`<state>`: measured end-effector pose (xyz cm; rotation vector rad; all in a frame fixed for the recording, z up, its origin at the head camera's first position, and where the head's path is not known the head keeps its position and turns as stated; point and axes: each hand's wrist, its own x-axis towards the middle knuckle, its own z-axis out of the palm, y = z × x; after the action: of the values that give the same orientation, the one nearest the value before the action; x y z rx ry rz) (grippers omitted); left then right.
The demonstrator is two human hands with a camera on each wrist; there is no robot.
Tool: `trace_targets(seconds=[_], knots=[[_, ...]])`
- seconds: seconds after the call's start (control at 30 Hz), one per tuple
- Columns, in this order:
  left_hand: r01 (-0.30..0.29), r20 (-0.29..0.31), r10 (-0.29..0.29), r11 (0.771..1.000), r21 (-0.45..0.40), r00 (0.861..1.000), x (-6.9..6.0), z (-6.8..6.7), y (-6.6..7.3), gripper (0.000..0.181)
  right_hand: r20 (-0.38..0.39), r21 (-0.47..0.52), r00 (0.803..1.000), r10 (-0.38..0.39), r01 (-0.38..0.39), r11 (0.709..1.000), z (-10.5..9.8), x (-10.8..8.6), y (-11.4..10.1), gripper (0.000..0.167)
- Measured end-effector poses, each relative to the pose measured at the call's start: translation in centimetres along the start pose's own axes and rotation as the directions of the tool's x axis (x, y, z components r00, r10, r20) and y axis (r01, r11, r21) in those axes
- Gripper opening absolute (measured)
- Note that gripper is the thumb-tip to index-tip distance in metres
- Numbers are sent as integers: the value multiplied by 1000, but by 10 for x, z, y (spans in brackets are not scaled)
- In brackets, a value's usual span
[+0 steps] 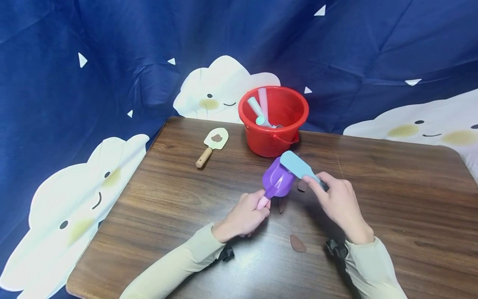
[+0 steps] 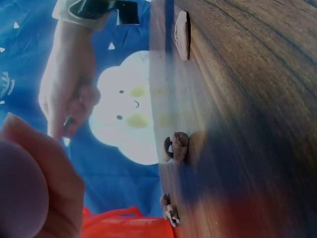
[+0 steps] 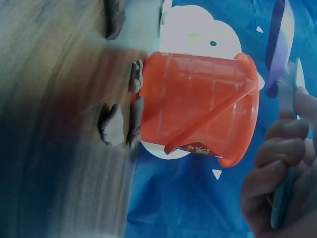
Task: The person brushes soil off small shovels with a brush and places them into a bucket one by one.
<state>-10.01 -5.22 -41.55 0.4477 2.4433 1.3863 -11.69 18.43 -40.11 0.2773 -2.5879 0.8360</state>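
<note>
In the head view my left hand (image 1: 244,214) grips the pale lilac handle of a purple scoop (image 1: 278,179). The round end of that handle shows large in the left wrist view. With curled fingers my right hand (image 1: 340,203) holds a light blue spatula (image 1: 296,165), its blade lying over the scoop's far right edge. Whether the blade touches the scoop, I cannot tell. Both tools are above the table. Below them lie flat brown clay-like pieces, among them a leaf-shaped piece (image 1: 297,243) near the front and a pale-topped piece (image 3: 113,126) by the bucket.
Behind the scoop stands a red bucket (image 1: 267,143) with several pastel-handled tools inside. To its left a pale green spatula with a wooden handle (image 1: 204,158) lies on the brown wooden table (image 1: 149,216). A blue cloud-patterned curtain (image 1: 317,45) hangs behind.
</note>
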Motion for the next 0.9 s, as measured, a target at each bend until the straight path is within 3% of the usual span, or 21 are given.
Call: trace_targets(seconds=[0.33, 0.47, 0.6, 0.7, 0.8, 0.87, 0.9], knots=[[-9, 15, 10, 1000, -25, 1000, -1, 0, -1, 9, -70, -17, 994, 80, -82, 997, -2, 2, 3, 25], [-115, 9, 114, 992, 59, 993, -2, -1, -1, 9, 26, -113, 990, 139, -135, 984, -4, 1, 5, 34], [-212, 14, 212, 962, 173, 977, -1, -3, 1, 10, 110, -171, 977, 181, -160, 972, -1, -2, 8, 36], [-179, 36, 175, 972, 155, 984, 0, -4, 1, 14, 112, -164, 977, 179, -160, 973, 1, -5, 9, 37], [-85, 129, 84, 996, 8, 988, 0, -7, 1, 22, 107, -158, 980, 170, -152, 976, 0, -5, 8, 40], [-7, 234, 40, 990, -142, 971, 0, -11, 1, 30, 103, -159, 980, 171, -154, 975, -1, -6, 8, 41], [39, 292, 28, 975, -219, 956, 1, -12, 1, 34, 98, -159, 980, 174, -157, 975, -2, -6, 9, 41]])
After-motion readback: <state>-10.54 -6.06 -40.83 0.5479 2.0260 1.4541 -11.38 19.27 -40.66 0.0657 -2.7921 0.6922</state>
